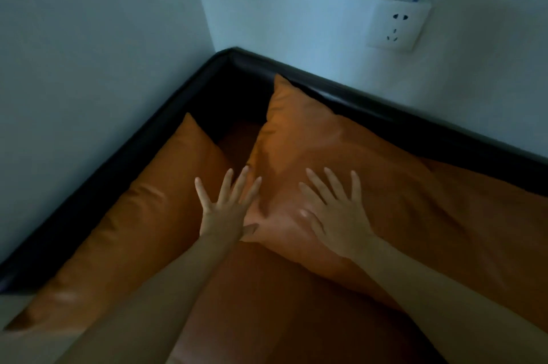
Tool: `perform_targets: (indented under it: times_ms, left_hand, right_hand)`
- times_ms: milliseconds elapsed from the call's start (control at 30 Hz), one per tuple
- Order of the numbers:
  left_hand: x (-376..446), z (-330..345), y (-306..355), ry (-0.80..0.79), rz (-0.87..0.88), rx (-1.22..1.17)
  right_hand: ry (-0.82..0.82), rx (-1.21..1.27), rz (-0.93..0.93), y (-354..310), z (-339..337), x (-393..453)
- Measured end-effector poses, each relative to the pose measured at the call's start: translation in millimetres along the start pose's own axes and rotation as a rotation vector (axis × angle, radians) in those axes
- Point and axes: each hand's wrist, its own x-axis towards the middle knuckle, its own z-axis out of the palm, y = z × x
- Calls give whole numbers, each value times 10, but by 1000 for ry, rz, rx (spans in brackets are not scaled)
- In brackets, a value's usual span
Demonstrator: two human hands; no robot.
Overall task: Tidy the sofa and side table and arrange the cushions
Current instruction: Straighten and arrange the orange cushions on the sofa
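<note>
Two orange cushions lean in the corner of a sofa with a black frame (166, 114). The left cushion (142, 215) stands against the left arm. The right cushion (320, 138) leans on the back rest. My left hand (228, 209) has its fingers spread straight, over the gap between the cushions, its thumb at the right cushion's lower edge. With straight, spread fingers my right hand (335, 215) lies flat on the right cushion's lower part. The orange seat (267, 304) shows between my forearms.
Pale walls meet in a corner behind the sofa. A white wall socket (397, 24) with a cable duct above it sits on the right wall. Another orange cushion or back pad (489, 215) stretches to the right along the back rest.
</note>
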Motion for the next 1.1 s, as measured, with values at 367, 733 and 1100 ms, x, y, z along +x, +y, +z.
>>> perform_targets:
  times_ms: [367,733,1100]
  left_hand:
    - [-1016,502,-1123,-185,-269,-45]
    - [-1317,863,-1537,-290,-348,-260]
    - [-1212,1093,-1830,-304,-156,-339]
  right_hand:
    - [-91,-1,-456,-1552,-125,861]
    - [-204,-122,-627,-2509,43,1355]
    - [-296,-197,-632,-2706,79,1606]
